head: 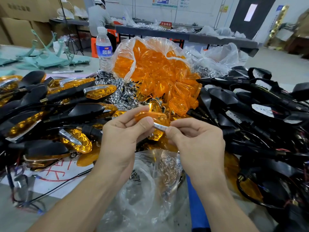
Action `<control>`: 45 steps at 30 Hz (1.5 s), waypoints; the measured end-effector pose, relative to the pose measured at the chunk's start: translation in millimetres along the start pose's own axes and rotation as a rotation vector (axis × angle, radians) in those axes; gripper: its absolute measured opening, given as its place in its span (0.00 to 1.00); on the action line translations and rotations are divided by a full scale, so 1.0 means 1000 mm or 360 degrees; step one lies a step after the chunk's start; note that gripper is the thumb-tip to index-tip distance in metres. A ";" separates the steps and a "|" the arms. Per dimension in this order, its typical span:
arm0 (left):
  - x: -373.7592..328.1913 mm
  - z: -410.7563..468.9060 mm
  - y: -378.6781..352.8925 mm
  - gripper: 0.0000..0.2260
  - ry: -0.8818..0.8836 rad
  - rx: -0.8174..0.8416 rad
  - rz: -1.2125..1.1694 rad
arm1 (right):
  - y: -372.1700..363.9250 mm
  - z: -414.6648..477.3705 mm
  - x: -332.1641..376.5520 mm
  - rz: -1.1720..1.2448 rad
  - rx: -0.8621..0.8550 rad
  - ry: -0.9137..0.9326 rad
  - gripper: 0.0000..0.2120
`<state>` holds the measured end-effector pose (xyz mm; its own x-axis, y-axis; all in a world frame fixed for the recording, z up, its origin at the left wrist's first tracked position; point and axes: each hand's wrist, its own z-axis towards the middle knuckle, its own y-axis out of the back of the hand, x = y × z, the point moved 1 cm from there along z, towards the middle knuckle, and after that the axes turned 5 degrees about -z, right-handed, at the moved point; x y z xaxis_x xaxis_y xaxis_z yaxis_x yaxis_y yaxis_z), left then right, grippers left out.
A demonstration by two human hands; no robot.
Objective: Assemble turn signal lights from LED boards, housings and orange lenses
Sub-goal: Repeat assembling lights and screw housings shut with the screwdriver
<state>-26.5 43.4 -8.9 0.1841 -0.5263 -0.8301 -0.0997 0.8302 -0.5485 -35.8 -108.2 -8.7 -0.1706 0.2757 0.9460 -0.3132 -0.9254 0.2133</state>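
Note:
My left hand (123,136) pinches an orange lens (153,117) between thumb and fingers above the table's middle. My right hand (195,141) pinches a small chrome reflector piece (159,126) that sits against the lens's lower edge. Behind them a clear bag of orange lenses (155,67) spills forward. A pile of black housings with wires (254,111) fills the right side. Finished orange-and-black turn signals (55,106) lie heaped on the left. Loose chrome reflector pieces (117,91) sit between the heaps.
A water bottle (104,47) stands behind the lens bag, with a marker pen (66,71) to its left. A crumpled clear bag (150,181) lies under my wrists. A person sits at a far table (167,33). Cardboard boxes (20,22) stack at back left.

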 end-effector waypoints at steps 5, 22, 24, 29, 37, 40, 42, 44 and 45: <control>-0.004 0.001 0.000 0.11 0.0023 0.0013 -0.0094 | -0.003 0.002 -0.001 0.0226 0.0201 -0.0098 0.08; -0.006 0.008 0.007 0.09 0.0446 0.0032 -0.0411 | -0.011 0.001 0.003 0.0848 0.0700 -0.0141 0.17; -0.003 0.008 0.007 0.08 0.0439 0.0042 -0.0362 | -0.007 0.002 0.002 0.0801 0.0645 -0.0150 0.19; -0.002 0.015 0.009 0.12 0.0256 0.0049 0.0074 | -0.003 0.007 -0.003 0.0524 0.0589 -0.0013 0.06; 0.005 0.006 0.001 0.19 0.0407 0.0250 0.0269 | -0.002 0.003 0.002 -0.0503 0.0428 0.0491 0.11; -0.001 0.008 0.002 0.16 0.0436 0.0240 0.0178 | 0.024 0.018 0.005 -0.0338 0.0210 0.0203 0.12; -0.001 0.009 0.004 0.11 0.0339 0.0142 0.0382 | 0.050 0.036 -0.003 -0.0724 0.0005 0.0144 0.14; -0.001 0.010 0.011 0.12 0.0065 0.0049 0.0880 | 0.068 0.052 -0.012 -0.1261 0.0209 0.0007 0.23; -0.002 0.010 0.013 0.15 -0.0088 0.0020 0.1154 | 0.073 0.056 -0.018 -0.1574 0.0409 -0.0045 0.27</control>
<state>-18.3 57.3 -13.6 0.1251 0.1668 -0.9780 -0.2041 0.9690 0.1392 -3.4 -195.1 3.8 0.0785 0.9433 0.3227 -0.0913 -0.3155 0.9445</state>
